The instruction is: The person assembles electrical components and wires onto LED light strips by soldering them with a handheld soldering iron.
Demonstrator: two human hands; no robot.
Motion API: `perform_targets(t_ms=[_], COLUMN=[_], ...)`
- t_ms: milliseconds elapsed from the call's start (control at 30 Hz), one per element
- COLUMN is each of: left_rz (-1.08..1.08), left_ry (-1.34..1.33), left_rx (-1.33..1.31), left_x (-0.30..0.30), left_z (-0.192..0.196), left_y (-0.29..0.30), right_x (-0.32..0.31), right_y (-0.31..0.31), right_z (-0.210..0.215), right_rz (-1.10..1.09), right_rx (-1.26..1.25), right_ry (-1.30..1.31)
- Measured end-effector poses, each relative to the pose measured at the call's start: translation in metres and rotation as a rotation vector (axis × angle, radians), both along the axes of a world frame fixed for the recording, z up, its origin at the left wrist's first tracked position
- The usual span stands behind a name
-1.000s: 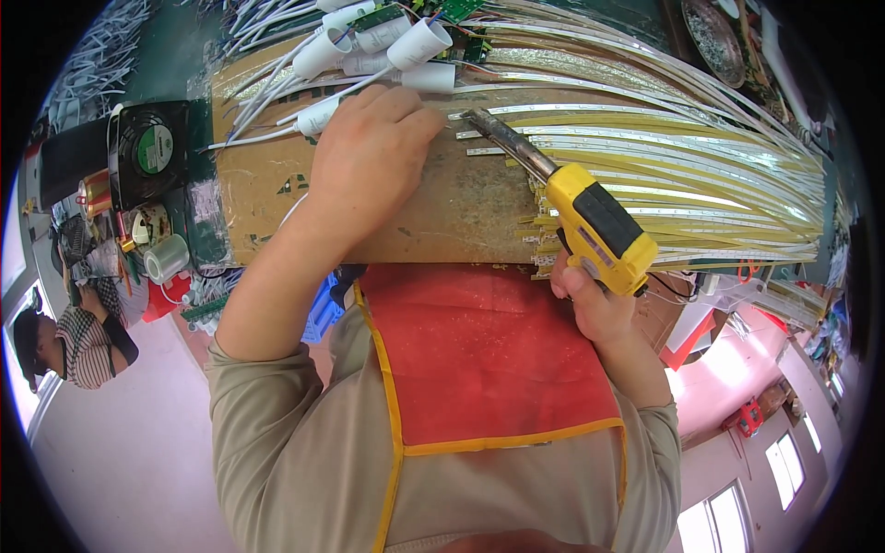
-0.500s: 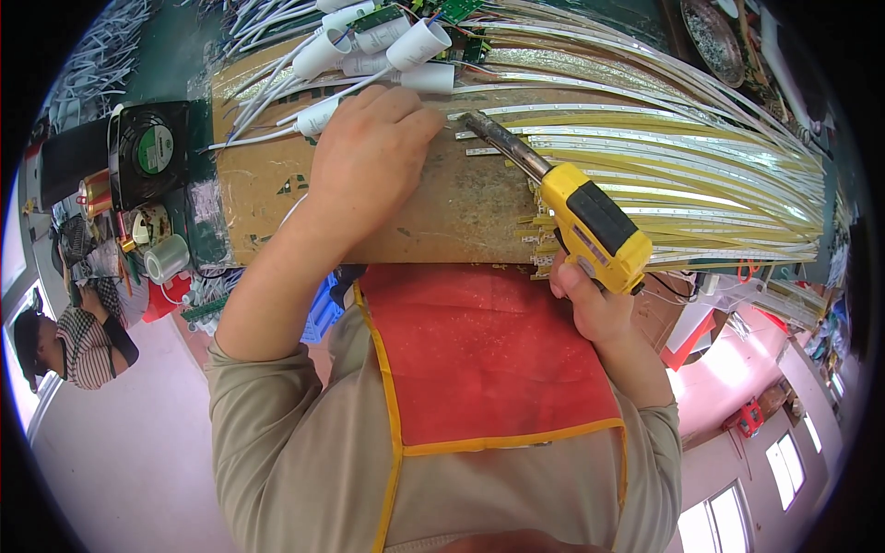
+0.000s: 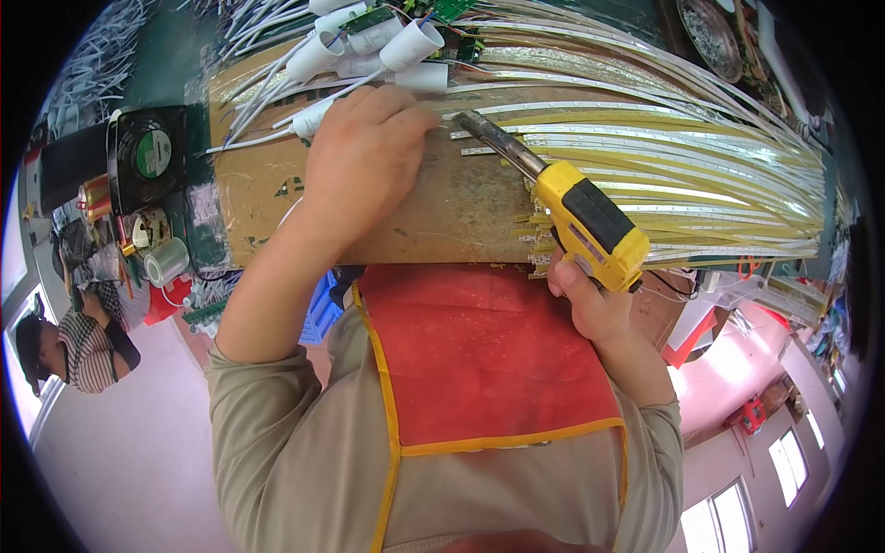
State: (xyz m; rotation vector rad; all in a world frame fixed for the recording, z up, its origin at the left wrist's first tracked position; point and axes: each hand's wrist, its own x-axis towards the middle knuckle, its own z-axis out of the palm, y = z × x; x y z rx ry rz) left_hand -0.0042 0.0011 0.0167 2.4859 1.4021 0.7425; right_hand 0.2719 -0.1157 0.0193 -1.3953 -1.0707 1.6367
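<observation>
My left hand (image 3: 367, 152) lies palm down on a brown board (image 3: 461, 207), its fingers pressing on thin white wires beside several white tube-shaped parts (image 3: 410, 44). My right hand (image 3: 590, 304) grips the handle of a yellow and black soldering gun (image 3: 585, 221). The gun's metal tip (image 3: 466, 122) rests on the end of a pale strip, right next to my left fingertips. A wide bundle of long yellowish and white light strips (image 3: 701, 175) fans out over the board to the right.
A black cooling fan (image 3: 146, 157), a copper coil (image 3: 95, 195) and a roll of clear tape (image 3: 166, 263) sit at the left. A green circuit board (image 3: 452, 9) and a round dish (image 3: 710, 29) lie at the top. Another person (image 3: 74, 341) is at the far left.
</observation>
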Motion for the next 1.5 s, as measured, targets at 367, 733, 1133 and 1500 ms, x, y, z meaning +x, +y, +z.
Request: perform_targets(t_ms=[367,733,1133,1500], left_rz=[0.018,0.023,0.011,0.014], left_ry=[0.025,0.107,0.118,0.134], left_rx=[-0.027,0.005,0.041,0.029], left_x=[0.0021,0.0054,0.0053,0.0056], left_z=[0.0054,0.0012,-0.0018,-0.0023], left_y=[-0.0009,-0.001,-0.0023,-0.0043], right_x=[-0.0005,0.0009,-0.0018,-0.0058], right_y=[0.0005,-0.002,-0.0027,0.0031], right_z=[0.0004,-0.0023,0.0016,0.0004], right_rz=[0.011,0.004,0.01,0.023], right_rx=[0.013,0.015,-0.004,0.019], right_ry=[0.016,0.004,0.051,0.023])
